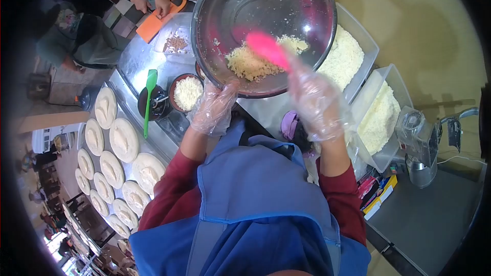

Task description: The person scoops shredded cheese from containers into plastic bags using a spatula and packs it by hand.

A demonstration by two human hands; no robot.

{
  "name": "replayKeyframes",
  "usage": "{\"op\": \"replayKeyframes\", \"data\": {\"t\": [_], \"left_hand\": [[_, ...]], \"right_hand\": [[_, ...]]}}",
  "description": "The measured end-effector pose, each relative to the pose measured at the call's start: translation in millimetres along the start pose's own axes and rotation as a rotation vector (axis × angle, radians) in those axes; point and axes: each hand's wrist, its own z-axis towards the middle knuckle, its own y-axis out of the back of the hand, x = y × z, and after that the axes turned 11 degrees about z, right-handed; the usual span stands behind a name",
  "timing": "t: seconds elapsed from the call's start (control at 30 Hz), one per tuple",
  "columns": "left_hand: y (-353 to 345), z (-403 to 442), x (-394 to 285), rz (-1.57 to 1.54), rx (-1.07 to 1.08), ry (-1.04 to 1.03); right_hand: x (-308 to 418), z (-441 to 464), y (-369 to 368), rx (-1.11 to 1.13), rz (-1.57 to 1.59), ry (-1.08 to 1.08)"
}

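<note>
A large metal bowl [240, 15] is tilted toward me, with pale yellow crumbly food [250, 65] gathered on its near side. My left hand [217, 105], in a clear plastic glove, is closed on the bowl's near rim. In my gloved right hand [314, 102] is a pink spatula [268, 49], its blade over the crumbs inside the bowl. The blade and right hand are slightly blurred. Beside my left hand are a small brown bowl of white crumbs [187, 92] and a green spatula [149, 103] lying across a dark bowl [159, 104].
At left, a tray [118, 166] carries several flat dough rounds [124, 139]. Clear bins [406, 84] of white shredded food stand at right, near a metal appliance [417, 143]. Across the table, a person's hands [162, 6] are over an orange cutting board [152, 25].
</note>
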Motion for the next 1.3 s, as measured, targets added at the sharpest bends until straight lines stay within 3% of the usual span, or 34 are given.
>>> {"op": "replayKeyframes", "data": {"t": [0.03, 0.1, 0.13, 0.17, 0.23, 0.27, 0.3, 0.37, 0.43, 0.5, 0.57, 0.63, 0.67, 0.7, 0.77, 0.8, 0.9, 0.93, 0.97, 1.03, 1.1, 1.17, 1.23, 1.27, 1.3], "left_hand": [[0, 0, 1, 0.021, 0.009, 0.013], [-1, 0, 1, 0.039, 0.025, 0.022], [-1, -1, 0, 0.037, 0.087, 0.000], [1, 0, -2, 0.036, 0.142, -0.024], [-2, 1, -17, 0.029, 0.125, 0.072], [-4, 0, -22, 0.016, 0.122, 0.174], [-3, 0, -20, 0.015, 0.118, 0.178], [-2, 1, -17, -0.016, 0.173, 0.249], [-3, 1, -19, -0.024, 0.206, 0.259], [-3, 1, -26, -0.035, 0.236, 0.261], [-1, -2, -33, -0.120, 0.213, 0.376], [3, -5, -22, -0.174, 0.184, 0.325], [4, -6, -18, -0.224, 0.165, 0.267], [4, -5, -20, -0.223, 0.170, 0.266], [4, -2, -27, 0.141, 0.235, 0.229], [4, -1, -29, 0.143, 0.238, 0.226], [8, -1, -30, -0.071, 0.120, 0.231], [11, 3, -26, 0.007, 0.074, 0.128], [15, 4, -23, 0.087, 0.035, 0.029], [18, 7, -22, 0.183, 0.039, 0.081], [20, 10, -4, 0.607, -0.035, -0.268], [18, 9, 3, 0.606, 0.004, -0.260], [15, 8, 3, 0.606, 0.040, -0.247], [14, 8, -2, 0.505, 0.048, -0.146], [12, 8, -7, 0.405, 0.055, -0.045]], "right_hand": [[-8, 9, 8, -0.001, 0.002, -0.009], [-21, 32, 24, -0.210, -0.074, -0.256], [-19, 37, 27, -0.196, -0.056, -0.304], [-21, 32, 16, -0.200, -0.051, -0.295], [-8, 14, -4, 0.066, -0.431, 0.027], [11, 7, 11, 0.170, -0.178, 0.121], [12, 6, 11, 0.175, -0.175, 0.124], [12, 1, 12, -0.094, 0.276, 0.056], [21, 5, 27, -0.064, 0.246, -0.012], [23, 5, 25, -0.060, 0.049, 0.191], [22, 8, 25, -0.010, -0.013, 0.177], [18, 5, 28, 0.099, -0.134, 0.126], [0, 1, 12, -0.061, 0.354, -0.040], [2, 8, 12, -0.065, 0.352, -0.043], [13, 21, 14, 0.153, -0.452, 0.038], [14, 19, 4, -0.095, -0.307, 0.246], [19, -8, 0, 0.079, -0.325, 0.310], [22, -11, 10, 0.224, -0.431, 0.200], [19, -11, 17, 0.230, -0.428, 0.197], [4, -4, 32, 0.110, -0.370, 0.079], [-12, 7, 42, -0.019, -0.316, -0.033], [-24, 19, 36, -0.087, -0.294, -0.096], [-41, 21, 4, -0.001, -0.279, -0.311], [-47, 13, -12, 0.056, -0.298, -0.292], [-55, 0, -36, 0.057, -0.043, -0.369]]}}
